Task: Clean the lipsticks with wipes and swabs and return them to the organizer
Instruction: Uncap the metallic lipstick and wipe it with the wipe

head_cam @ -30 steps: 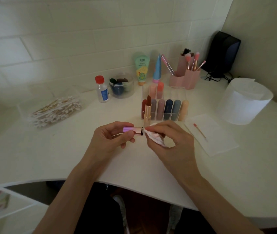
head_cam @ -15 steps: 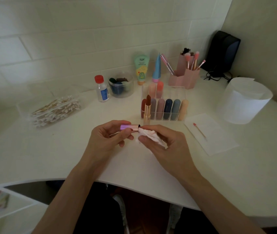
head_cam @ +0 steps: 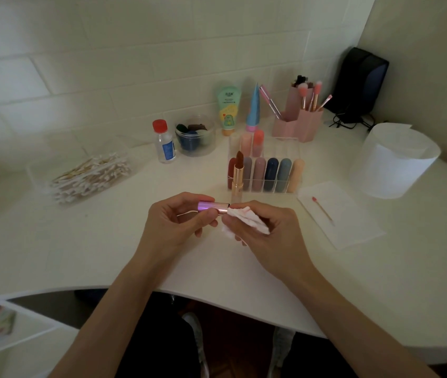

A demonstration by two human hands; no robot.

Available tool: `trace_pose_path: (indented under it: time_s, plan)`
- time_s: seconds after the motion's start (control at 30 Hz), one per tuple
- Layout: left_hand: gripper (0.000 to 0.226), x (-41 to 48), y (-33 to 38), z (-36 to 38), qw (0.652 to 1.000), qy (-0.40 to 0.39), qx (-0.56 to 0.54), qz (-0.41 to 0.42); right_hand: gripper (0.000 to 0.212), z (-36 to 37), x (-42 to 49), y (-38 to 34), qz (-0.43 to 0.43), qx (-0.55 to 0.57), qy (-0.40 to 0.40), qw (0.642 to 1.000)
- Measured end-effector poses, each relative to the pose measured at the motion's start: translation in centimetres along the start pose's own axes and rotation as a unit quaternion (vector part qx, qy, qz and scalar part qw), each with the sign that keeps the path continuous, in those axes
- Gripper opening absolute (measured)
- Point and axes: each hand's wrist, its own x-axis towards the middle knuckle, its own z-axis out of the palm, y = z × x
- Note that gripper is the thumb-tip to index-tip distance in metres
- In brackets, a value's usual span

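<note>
Pink-stained wipe [head_cam: 246, 220] on lipstick [head_cam: 213, 207] tip

Right hand [head_cam: 274, 236] has rolled, baring more wipe [head_cam: 247, 220].

1. Mint-green plastic squeeze tube [head_cam: 228, 110], upper centre of the frame: lines of dark print above a small green cartoon figure, too blurred to read.
2. Small clear red-capped bottle [head_cam: 165, 144], upper centre-left: blue label, lettering illegible.
</note>
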Motion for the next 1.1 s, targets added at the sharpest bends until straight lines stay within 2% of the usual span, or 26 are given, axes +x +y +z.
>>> trace_pose_path:
  time_s: [0.1,0.33,0.47,0.53,0.63,0.77,0.83,0.97,1.1]
  plan:
    - [0.025,0.0,0.0,0.2,1.0,-0.004,0.021,0.021,0.004,0.0,0.0,-0.5,0.031,0.015,0.003,0.999]
    - [0.028,0.0,-0.2,0.4,0.998,0.002,0.035,0.053,0.016,0.3,0.0,-0.5,0.099,0.029,0.03,0.994]
    - [0.026,-0.2,-0.5,0.4,0.996,-0.004,0.051,0.074,0.008,0.4,0.2,-0.7,0.135,0.055,0.038,0.989]
    - [0.027,-0.2,-0.3,0.5,0.995,-0.016,0.053,0.077,0.006,0.4,0.1,-0.6,0.126,0.047,0.04,0.99]
    - [0.036,-0.1,0.2,0.7,0.997,-0.048,0.047,0.026,0.013,0.2,0.0,-0.8,0.103,0.048,0.045,0.993]
    - [0.02,0.1,-0.5,0.7,0.996,-0.038,0.077,0.024,0.006,-0.1,-0.1,-0.7,0.093,0.052,0.028,0.994]
    - [0.015,0.2,-0.9,0.5,0.997,-0.016,0.076,0.025,0.013,-0.1,-0.1,-0.8,0.095,0.054,0.011,0.994]
    - [0.014,0.1,-0.9,0.3,0.996,-0.017,0.085,0.033,0.016,-0.5,-0.2,-0.9,0.149,0.082,-0.012,0.985]
    - [0.015,0.0,-0.5,0.5,0.997,-0.032,0.052,0.036,0.024,-0.9,-0.3,-0.9,0.122,0.06,-0.006,0.991]
